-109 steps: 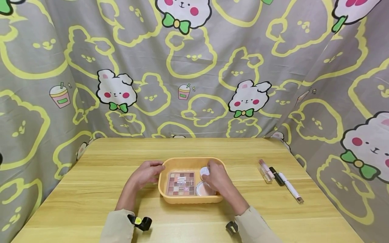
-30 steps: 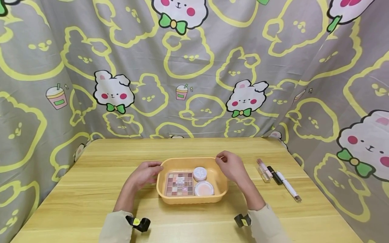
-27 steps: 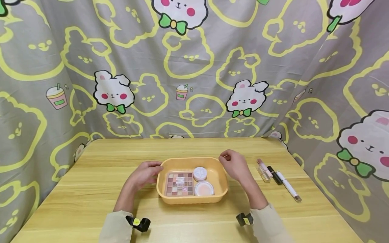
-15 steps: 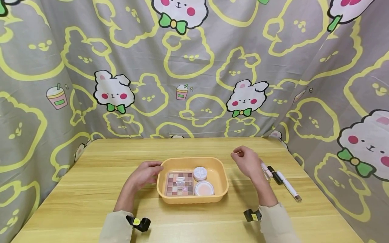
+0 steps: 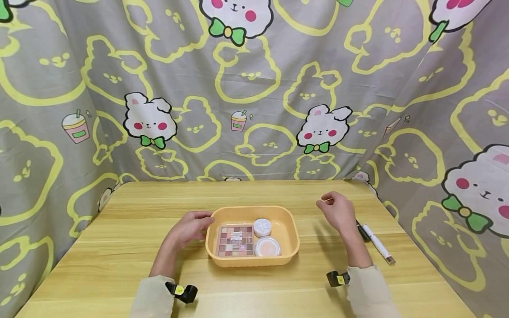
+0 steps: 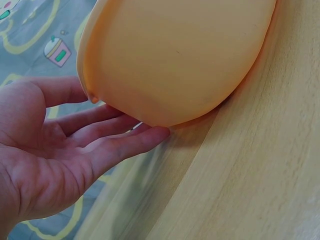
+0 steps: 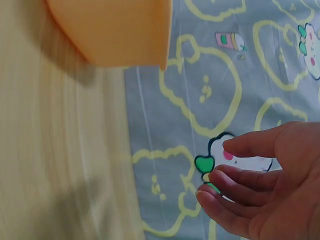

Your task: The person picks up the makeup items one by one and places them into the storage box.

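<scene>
A yellow plastic basket (image 5: 292, 227) sits mid-table. Inside lie an eyeshadow palette (image 5: 235, 247) on the left, a round white jar with a star on its lid (image 5: 262, 227), and a round compact with a peach centre (image 5: 267, 247). My left hand (image 5: 192, 227) holds the basket's left end; in the left wrist view its thumb reaches the rim and its fingers lie against the lower wall. My right hand (image 5: 338, 212) hovers over the table to the right of the basket, fingers loosely bent; the right wrist view shows nothing between them.
Right of my right hand lie a black tube (image 5: 363, 232) and a long white pen-like stick with a brown tip (image 5: 379, 244). My right hand hides other tubes beside them. A patterned curtain (image 5: 254, 97) closes off the table's back and sides.
My right hand was inside the basket at the jar, then left it and moved rightward toward the tubes. The jar now sits further left, above the compact. My left hand stays at the basket.
</scene>
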`<state>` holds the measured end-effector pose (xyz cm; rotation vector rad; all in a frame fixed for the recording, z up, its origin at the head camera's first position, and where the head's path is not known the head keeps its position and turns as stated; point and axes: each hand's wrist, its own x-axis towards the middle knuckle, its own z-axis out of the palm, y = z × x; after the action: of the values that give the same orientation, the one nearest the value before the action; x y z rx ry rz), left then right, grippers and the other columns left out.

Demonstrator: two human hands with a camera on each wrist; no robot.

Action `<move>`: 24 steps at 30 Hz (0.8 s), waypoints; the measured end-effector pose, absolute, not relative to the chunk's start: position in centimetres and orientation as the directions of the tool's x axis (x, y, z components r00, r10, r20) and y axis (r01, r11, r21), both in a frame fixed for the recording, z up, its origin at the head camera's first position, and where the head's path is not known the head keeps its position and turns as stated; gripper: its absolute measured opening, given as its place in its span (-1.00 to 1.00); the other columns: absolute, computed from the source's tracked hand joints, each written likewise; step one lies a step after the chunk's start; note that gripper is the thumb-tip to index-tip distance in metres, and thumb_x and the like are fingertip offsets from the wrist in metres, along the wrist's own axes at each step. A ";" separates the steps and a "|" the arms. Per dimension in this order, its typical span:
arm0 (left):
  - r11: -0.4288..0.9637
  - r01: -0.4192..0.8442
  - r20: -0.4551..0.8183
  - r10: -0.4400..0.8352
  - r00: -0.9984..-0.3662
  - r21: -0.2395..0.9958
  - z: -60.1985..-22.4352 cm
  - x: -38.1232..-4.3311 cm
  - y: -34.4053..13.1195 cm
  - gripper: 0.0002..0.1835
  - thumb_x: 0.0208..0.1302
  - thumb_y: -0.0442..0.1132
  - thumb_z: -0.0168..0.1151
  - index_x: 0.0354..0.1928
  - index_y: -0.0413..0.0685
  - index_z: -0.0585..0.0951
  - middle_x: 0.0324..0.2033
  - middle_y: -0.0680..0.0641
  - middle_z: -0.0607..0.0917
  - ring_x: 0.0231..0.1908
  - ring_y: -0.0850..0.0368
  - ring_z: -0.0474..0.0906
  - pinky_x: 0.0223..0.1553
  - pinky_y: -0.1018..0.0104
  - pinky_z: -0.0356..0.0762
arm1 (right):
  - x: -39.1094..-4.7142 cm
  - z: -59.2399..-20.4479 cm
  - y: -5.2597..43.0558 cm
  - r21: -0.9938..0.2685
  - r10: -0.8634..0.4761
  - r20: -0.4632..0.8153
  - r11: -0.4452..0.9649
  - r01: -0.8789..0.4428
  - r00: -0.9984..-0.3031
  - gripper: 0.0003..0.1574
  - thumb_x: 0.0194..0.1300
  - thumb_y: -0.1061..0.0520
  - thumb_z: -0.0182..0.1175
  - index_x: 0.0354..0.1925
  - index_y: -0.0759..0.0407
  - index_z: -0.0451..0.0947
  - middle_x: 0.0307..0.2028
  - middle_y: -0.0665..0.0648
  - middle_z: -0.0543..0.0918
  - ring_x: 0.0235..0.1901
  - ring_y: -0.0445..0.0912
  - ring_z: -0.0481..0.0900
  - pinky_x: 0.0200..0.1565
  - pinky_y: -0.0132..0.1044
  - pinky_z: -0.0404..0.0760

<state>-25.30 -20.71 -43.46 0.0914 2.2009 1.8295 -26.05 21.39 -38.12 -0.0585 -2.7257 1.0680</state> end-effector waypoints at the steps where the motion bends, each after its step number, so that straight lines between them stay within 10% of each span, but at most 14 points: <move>1: 0.199 -0.128 -0.172 0.221 -0.960 0.971 -43.5 -25.3 -20.7 -0.48 0.52 -0.20 0.07 0.35 -0.45 0.39 0.24 -0.41 0.55 0.22 -0.22 0.57 0.11 -0.09 0.65 | -26.1 -38.3 21.7 -0.672 0.115 0.177 0.739 -0.035 -0.977 -0.53 0.41 0.03 0.17 0.10 0.36 0.57 -0.06 0.40 0.70 -0.14 0.19 0.67 -0.16 -0.01 0.63; 24: 0.218 -0.134 -0.183 0.222 -0.958 0.967 -43.3 -25.1 -20.7 -0.45 0.53 -0.16 0.08 0.37 -0.41 0.38 0.28 -0.40 0.53 0.26 -0.25 0.53 0.13 -0.11 0.63 | -26.6 -41.1 25.7 -0.554 0.155 0.087 0.828 0.082 -0.984 -0.56 0.39 0.07 0.07 -0.04 0.47 0.54 -0.05 0.49 0.64 -0.15 0.29 0.60 -0.14 0.13 0.59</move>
<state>-25.15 -20.66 -43.35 0.0822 2.2138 1.8014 -26.61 25.69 -41.11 -0.1874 -2.8807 0.8646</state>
